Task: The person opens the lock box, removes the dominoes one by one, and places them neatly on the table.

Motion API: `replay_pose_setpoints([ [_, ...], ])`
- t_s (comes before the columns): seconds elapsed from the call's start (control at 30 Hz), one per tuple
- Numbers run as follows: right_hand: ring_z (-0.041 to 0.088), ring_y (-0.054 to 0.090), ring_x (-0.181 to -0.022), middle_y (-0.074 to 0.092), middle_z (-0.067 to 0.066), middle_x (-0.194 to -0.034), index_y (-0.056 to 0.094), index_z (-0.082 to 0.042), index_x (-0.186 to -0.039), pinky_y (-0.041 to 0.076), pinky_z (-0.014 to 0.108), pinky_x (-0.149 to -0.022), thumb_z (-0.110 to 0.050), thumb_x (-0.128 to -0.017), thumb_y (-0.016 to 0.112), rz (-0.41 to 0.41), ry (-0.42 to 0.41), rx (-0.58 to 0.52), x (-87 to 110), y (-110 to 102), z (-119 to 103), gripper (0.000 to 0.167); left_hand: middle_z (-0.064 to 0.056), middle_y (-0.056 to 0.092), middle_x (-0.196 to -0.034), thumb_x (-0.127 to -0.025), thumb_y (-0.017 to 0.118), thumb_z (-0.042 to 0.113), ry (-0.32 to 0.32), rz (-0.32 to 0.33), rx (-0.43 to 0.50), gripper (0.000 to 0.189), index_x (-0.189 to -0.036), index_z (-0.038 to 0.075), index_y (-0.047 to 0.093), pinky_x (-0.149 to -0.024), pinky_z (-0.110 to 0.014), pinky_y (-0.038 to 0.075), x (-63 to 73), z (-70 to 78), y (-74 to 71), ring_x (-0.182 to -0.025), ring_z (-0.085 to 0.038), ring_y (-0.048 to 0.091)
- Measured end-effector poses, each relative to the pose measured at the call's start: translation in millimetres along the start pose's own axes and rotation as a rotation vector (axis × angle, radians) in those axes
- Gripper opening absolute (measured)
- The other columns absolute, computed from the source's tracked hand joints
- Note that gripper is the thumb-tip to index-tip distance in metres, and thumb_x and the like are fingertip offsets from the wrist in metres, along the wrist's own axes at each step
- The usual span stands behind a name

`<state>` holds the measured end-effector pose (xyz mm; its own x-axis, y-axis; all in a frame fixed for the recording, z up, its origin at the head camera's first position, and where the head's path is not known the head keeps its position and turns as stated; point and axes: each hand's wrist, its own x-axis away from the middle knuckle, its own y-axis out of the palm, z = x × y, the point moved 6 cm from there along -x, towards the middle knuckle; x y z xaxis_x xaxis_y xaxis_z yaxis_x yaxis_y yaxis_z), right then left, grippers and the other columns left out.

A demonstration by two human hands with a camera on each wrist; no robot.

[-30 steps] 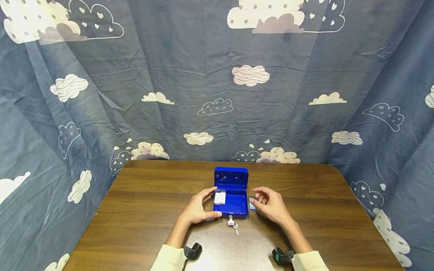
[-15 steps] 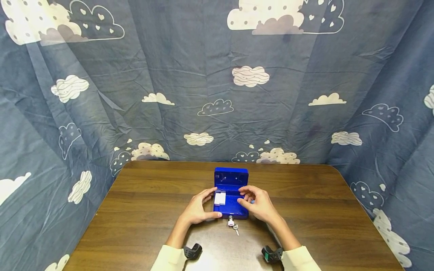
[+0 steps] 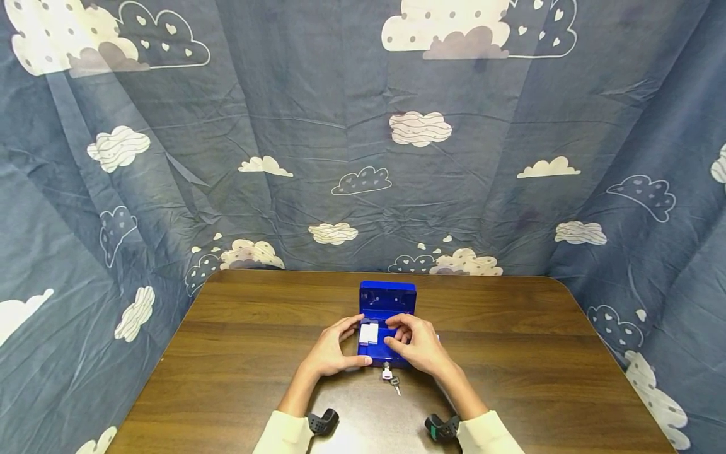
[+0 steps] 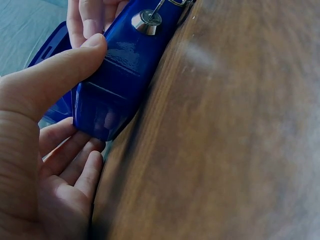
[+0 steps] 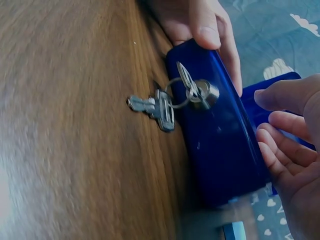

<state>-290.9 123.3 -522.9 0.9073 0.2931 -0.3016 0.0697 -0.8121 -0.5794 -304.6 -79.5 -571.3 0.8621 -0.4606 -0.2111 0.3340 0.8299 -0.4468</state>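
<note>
A blue metal cash box [image 3: 381, 355] stands on the table, its lid [image 3: 388, 296] raised at the back. My left hand [image 3: 329, 353] holds the box's left end, the thumb on the front rim and the fingers at the left side. Small white pieces [image 3: 368, 333], which look like flat packets, lie in the left of the box. Over its right part hovers my right hand [image 3: 422, 345], thumb and forefinger apart; I see nothing between them. In the right wrist view a key sits in the front lock [image 5: 207, 95], and a second key [image 5: 162, 110] hangs from its ring.
A small light-blue and white thing [image 5: 235, 231] lies on the table [image 3: 238, 353] just right of the box, mostly hidden by my right hand in the head view. A curtain [image 3: 363, 126] with cloud patterns hangs behind the table.
My right hand has moved left, from above the small light-blue thing beside the box to over the box's inside. The left hand and the box have stayed in place.
</note>
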Motion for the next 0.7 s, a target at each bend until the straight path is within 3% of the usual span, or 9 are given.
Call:
replay_pose_setpoints([
  [0.57, 0.008, 0.058, -0.065, 0.070, 0.017, -0.091, 0.071, 0.003, -0.110, 0.052, 0.015, -0.056, -0.007, -0.081, 0.083, -0.016, -0.033, 0.030, -5.7, 12.7, -6.3, 0.033, -0.014, 0.053, -0.152, -0.075, 0.094, 0.026, 0.004, 0.003, -0.016, 0.093, -0.153, 0.008, 0.046, -0.119, -0.036, 0.046, 0.3, -1.7, 0.0, -0.140, -0.029, 0.054],
  [0.7, 0.009, 0.059, -0.065, 0.070, 0.017, -0.092, 0.070, 0.004, -0.109, 0.051, 0.015, -0.054, -0.006, -0.081, 0.082, -0.025, -0.044, 0.034, -8.1, 15.0, -7.2, 0.032, -0.019, 0.053, -0.151, -0.076, 0.094, 0.023, 0.033, 0.007, 0.014, 0.092, -0.153, 0.005, 0.046, -0.120, -0.042, 0.046, 0.3, 0.2, 0.1, -0.139, -0.034, 0.054],
])
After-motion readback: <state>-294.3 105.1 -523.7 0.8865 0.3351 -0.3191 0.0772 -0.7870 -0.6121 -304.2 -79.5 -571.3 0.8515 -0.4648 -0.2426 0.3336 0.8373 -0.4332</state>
